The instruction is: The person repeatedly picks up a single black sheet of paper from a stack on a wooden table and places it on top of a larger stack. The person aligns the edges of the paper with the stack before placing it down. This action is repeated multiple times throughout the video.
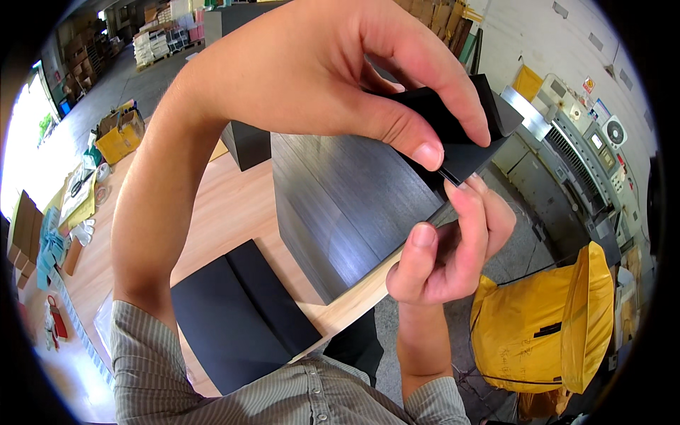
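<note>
My left hand point(397, 88) reaches across the top of a tall stack of dark grey-black sheets point(347, 205). Its thumb and fingers are closed on a folded black card point(460, 152), whose flaps stand up between them at the stack's far right corner. Below that card is my right hand point(460, 244), with curled fingers touching the card's lower edge and the thumb held apart. Some of its fingertips are hidden behind the card. Another folded black card point(241, 319), creased along its length, lies flat on the wooden table point(223, 202) near my body.
A second dark stack point(248, 142) stands behind my left forearm. Scissors point(76, 188), papers and a cardboard box point(120, 134) are at the left. To the right are a large yellow bag point(542, 322) on the floor and a grey machine point(567, 170). Pallets of goods stand far back.
</note>
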`<state>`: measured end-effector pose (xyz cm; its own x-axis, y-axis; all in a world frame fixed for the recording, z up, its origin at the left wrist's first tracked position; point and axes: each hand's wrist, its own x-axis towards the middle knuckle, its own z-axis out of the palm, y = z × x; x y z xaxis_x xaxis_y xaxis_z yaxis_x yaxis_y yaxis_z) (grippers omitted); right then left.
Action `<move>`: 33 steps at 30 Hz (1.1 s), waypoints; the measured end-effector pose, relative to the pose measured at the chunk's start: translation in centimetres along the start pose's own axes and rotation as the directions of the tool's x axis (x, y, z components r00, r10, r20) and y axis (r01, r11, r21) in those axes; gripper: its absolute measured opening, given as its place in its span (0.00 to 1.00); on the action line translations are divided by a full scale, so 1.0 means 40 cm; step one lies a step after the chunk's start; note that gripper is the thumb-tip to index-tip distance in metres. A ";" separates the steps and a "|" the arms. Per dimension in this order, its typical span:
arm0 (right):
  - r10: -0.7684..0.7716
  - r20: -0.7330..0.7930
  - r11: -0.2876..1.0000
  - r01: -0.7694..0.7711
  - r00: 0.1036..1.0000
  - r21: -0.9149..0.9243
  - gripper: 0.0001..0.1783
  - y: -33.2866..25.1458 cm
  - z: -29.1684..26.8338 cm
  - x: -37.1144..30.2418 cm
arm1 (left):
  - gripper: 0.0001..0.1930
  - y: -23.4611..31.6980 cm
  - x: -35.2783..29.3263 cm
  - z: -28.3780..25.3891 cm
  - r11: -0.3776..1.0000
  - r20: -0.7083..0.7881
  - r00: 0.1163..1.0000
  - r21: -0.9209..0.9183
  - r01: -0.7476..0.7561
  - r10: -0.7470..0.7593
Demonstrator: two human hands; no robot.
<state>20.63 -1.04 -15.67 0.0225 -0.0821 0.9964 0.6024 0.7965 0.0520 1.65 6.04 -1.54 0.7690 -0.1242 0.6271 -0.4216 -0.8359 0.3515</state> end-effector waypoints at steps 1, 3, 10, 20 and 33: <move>0.002 0.000 1.000 -0.002 1.000 0.000 0.19 0.000 0.000 -0.001 | 0.19 0.002 0.000 0.000 1.000 0.000 1.000 -0.014 -0.002 0.002; 0.008 0.002 1.000 -0.008 1.000 0.001 0.19 -0.002 0.000 0.000 | 0.19 0.005 0.000 -0.004 0.999 -0.001 1.000 -0.037 -0.002 0.002; 0.028 0.001 1.000 -0.028 1.000 0.013 0.19 -0.004 0.000 -0.003 | 0.18 0.052 0.012 -0.008 0.945 0.042 0.998 0.326 0.033 -0.049; 0.030 0.037 0.999 -0.029 0.999 -0.034 0.17 -0.013 -0.012 0.014 | 0.19 0.060 -0.002 0.022 0.935 -0.099 0.982 0.304 0.182 -0.159; 0.066 0.038 0.998 -0.065 0.997 -0.026 0.18 -0.031 -0.016 0.021 | 0.19 0.085 0.007 0.024 0.926 -0.094 0.971 0.294 0.236 -0.218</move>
<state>20.42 -2.48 -14.95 0.0319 -0.0068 0.9995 0.6202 0.7843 -0.0144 0.91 2.67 -0.83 0.7937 0.1116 0.5980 -0.0675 -0.9608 0.2690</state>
